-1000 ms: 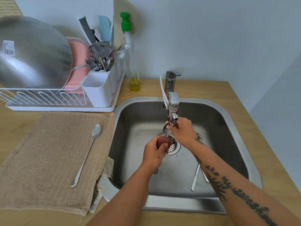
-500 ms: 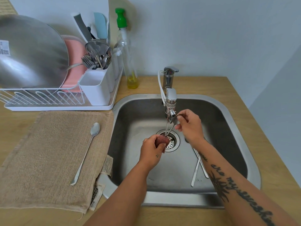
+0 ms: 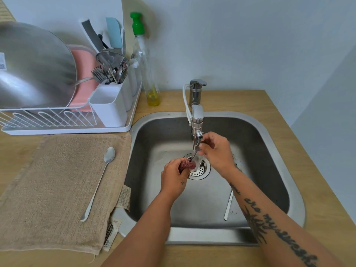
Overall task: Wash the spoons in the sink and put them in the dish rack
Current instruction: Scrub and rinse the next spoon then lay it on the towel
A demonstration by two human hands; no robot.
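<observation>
In the head view, a rounded-square stainless steel sink [image 3: 277, 147] with a dull brushed basin sits in a pale wood-grain counter [image 3: 300, 132]. Over the perforated drain strainer [image 3: 201, 170], the left hand [image 3: 174, 179] closes its fingers around a reddish, mesh-textured scrubber [image 3: 186, 165], while the right hand [image 3: 216, 151] pinches a slim metal spoon [image 3: 195, 151] under the chrome faucet [image 3: 196, 116], its lower end meeting the scrubber in the running water. Another piece of cutlery, its flat handle [image 3: 228, 206] showing, lies on the basin floor, partly hidden by the tattooed right forearm. A long-handled spoon with a shiny oval bowl [image 3: 100, 180] lies diagonally on a nubby beige towel [image 3: 57, 189] left of the sink. Behind the towel, the white wire dish rack [image 3: 57, 120] holds a large steel bowl [image 3: 32, 70], a pink item and a white plastic caddy [image 3: 110, 103] of forks and utensils.
</observation>
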